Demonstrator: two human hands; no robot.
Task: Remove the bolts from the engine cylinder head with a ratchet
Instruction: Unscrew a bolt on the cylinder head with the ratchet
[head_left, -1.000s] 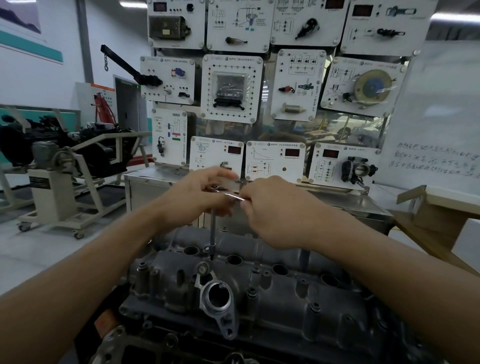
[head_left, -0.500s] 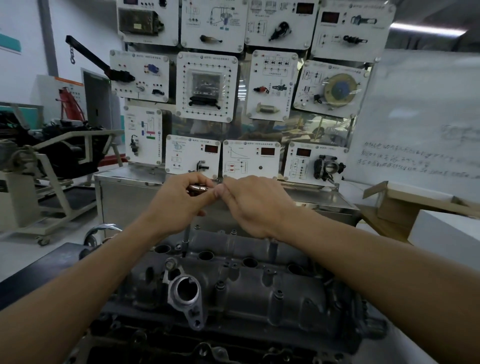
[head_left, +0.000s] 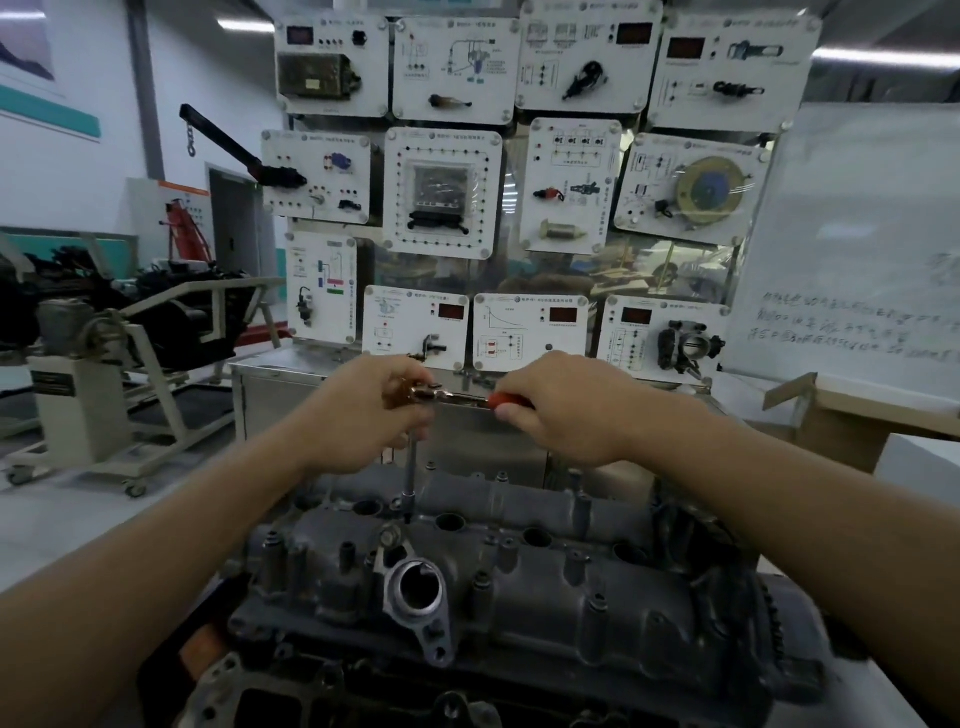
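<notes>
We are logging finishes as they show.
- Cylinder head (head_left: 597, 587): we are seeing dark grey cast metal, matt and grainy.
- Flange housing (head_left: 439, 631) on it: we are seeing paler silvery cast metal with a dull sheen.
- Ratchet (head_left: 452, 397): we are noting polished, glossy metal. Its red grip (head_left: 511, 400) is looking like plastic or rubber; we cannot tell which.
- Extension bar (head_left: 411, 467): we are noting smooth bright metal.
- Cabinet (head_left: 488, 441): we are recording brushed sheet metal, softly reflective.
- Display panels (head_left: 415, 150): we are recording white glossy plastic.
- Box (head_left: 841, 421): we are recording brown matt cardboard.
- Whiteboard (head_left: 857, 234): we are recording a smooth, faintly glossy surface.
</notes>
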